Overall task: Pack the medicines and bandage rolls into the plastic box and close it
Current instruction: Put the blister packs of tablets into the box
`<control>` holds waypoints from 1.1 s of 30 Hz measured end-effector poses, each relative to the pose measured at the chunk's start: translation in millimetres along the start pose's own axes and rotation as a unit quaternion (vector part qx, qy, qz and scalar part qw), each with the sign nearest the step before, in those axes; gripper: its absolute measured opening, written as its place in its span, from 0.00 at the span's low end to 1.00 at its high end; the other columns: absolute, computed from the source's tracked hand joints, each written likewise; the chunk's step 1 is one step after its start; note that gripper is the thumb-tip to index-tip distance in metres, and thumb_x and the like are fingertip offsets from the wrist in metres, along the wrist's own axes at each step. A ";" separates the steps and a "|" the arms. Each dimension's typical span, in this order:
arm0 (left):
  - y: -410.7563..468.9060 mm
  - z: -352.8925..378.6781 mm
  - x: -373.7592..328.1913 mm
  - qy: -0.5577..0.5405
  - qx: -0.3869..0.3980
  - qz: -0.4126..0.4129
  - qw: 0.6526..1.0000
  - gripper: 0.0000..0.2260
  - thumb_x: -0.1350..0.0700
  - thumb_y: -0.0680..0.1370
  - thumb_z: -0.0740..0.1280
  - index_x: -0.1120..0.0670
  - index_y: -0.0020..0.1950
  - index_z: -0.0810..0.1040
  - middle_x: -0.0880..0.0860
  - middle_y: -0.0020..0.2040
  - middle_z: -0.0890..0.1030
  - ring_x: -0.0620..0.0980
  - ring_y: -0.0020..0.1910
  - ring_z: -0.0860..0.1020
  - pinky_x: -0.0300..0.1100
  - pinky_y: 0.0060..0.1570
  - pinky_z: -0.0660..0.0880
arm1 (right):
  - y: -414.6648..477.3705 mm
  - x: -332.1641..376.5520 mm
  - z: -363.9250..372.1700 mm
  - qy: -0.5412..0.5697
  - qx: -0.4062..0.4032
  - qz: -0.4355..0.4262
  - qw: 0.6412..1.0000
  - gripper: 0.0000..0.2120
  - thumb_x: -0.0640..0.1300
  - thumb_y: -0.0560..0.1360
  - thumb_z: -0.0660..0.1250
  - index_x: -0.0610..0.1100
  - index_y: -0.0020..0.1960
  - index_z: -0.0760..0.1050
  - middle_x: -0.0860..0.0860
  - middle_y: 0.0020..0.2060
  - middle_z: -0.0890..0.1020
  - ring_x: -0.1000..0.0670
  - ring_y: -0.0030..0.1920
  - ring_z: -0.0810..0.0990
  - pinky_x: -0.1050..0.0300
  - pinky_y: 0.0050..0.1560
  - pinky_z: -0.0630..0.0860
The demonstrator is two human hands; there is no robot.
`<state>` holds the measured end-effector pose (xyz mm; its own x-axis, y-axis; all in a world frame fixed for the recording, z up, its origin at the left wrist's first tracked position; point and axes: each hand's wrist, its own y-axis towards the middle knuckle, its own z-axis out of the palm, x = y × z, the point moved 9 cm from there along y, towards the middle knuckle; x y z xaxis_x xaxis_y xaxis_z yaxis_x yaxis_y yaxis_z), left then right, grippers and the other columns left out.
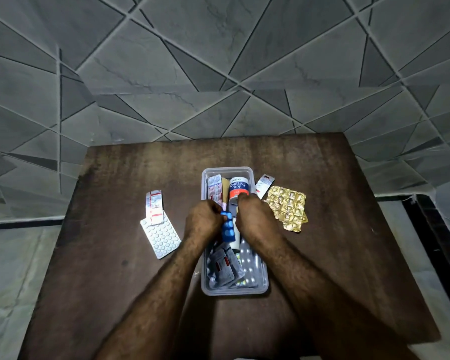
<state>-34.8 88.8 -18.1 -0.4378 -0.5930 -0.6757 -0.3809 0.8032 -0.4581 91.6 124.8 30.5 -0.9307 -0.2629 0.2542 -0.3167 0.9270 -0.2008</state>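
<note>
A clear plastic box (pixel 260 288) stands open in the middle of the brown table (pixel 115 294). Inside it lie an adhesive tape roll (pixel 239 187), a blister strip (pixel 213 188) at the far left, and several silver blister strips (pixel 224 267) at the near end. My left hand (pixel 202 220) is closed on a blue blister strip (pixel 227 228) held upright over the box. My right hand (pixel 255 216) is closed beside it, over the box's middle; what it grips is hidden.
Left of the box lie a white pill strip (pixel 161 236) and a red-and-white strip (pixel 154 206). Right of the box lie gold foil strips (pixel 287 207) and a small red-and-white strip (pixel 263 185). The table's far edge meets a grey tiled wall (pixel 218 74). No lid is visible.
</note>
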 end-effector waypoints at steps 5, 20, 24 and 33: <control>2.1 3.8 -1.7 0.057 -0.012 -0.003 0.998 0.08 0.57 0.72 0.71 0.55 0.51 0.84 0.56 0.49 0.85 0.55 0.48 0.82 0.37 0.41 0.70 | -2.0 19.5 7.7 -0.049 0.006 -0.047 0.998 0.17 0.36 0.75 0.62 0.37 0.63 0.69 0.39 0.55 0.78 0.38 0.52 0.81 0.48 0.47 0.77; 8.0 6.6 1.6 0.123 -0.049 0.024 0.991 0.10 0.56 0.74 0.69 0.57 0.53 0.82 0.59 0.48 0.85 0.58 0.46 0.82 0.38 0.39 0.69 | 0.9 13.3 32.4 -0.023 0.043 -0.037 0.998 0.21 0.38 0.75 0.67 0.36 0.66 0.69 0.38 0.58 0.78 0.40 0.54 0.81 0.46 0.53 0.80; 6.9 7.0 1.6 0.133 -0.059 0.043 0.988 0.10 0.54 0.75 0.68 0.57 0.53 0.82 0.60 0.48 0.85 0.59 0.47 0.82 0.39 0.39 0.69 | -0.4 14.4 35.8 -0.017 0.051 -0.045 0.998 0.17 0.38 0.74 0.66 0.36 0.62 0.72 0.39 0.56 0.79 0.40 0.52 0.81 0.47 0.51 0.79; 12.7 -13.6 11.8 0.034 -0.061 0.056 0.996 0.06 0.54 0.73 0.71 0.51 0.48 0.83 0.53 0.46 0.86 0.54 0.45 0.84 0.46 0.50 0.80 | 20.1 -22.9 5.8 0.124 -0.017 0.042 0.991 0.12 0.40 0.75 0.62 0.39 0.56 0.78 0.40 0.52 0.83 0.38 0.51 0.81 0.51 0.51 0.76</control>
<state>-55.9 91.3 -24.1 -0.5359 -0.5065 -0.6755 -0.4210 0.8538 -0.3062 105.5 147.9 15.2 -0.8782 -0.1146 0.4645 -0.2300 0.9525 -0.1999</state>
